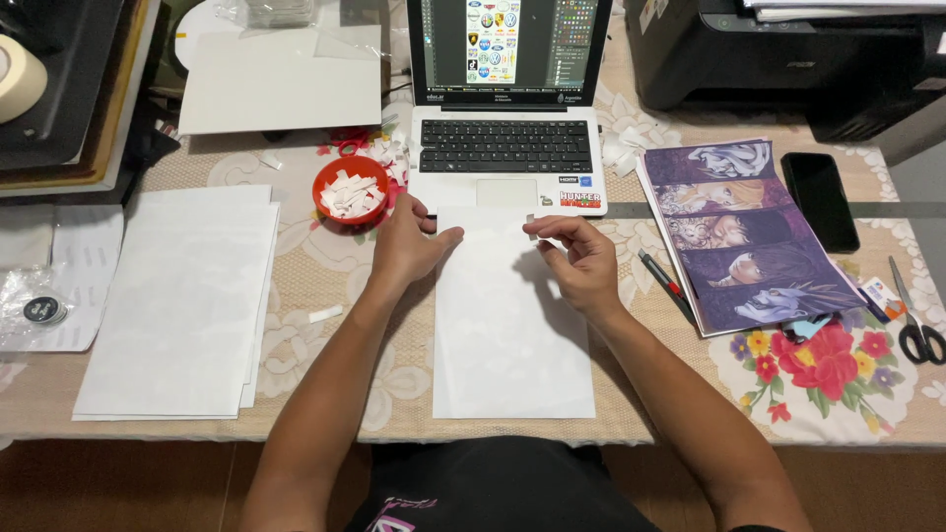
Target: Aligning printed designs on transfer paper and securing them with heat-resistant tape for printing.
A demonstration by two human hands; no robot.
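A white sheet of paper [507, 325] lies on the table in front of me, its far edge against the open laptop [505, 148]. My left hand [409, 241] rests on the sheet's top left corner, fingers flat and pressing it down. My right hand [583, 258] hovers over the top right part, thumb and forefinger pinching a small pale strip [531, 228], which looks like tape. A red bowl [350, 192] filled with small white strips sits just left of my left hand.
A stack of white sheets [182, 296] lies at the left. Printed illustrated strips [739, 232], a black phone [820, 200], pens [665, 281] and scissors [916, 330] lie at the right. A black printer [788, 49] stands at the back right. A tape roll [20, 74] sits far left.
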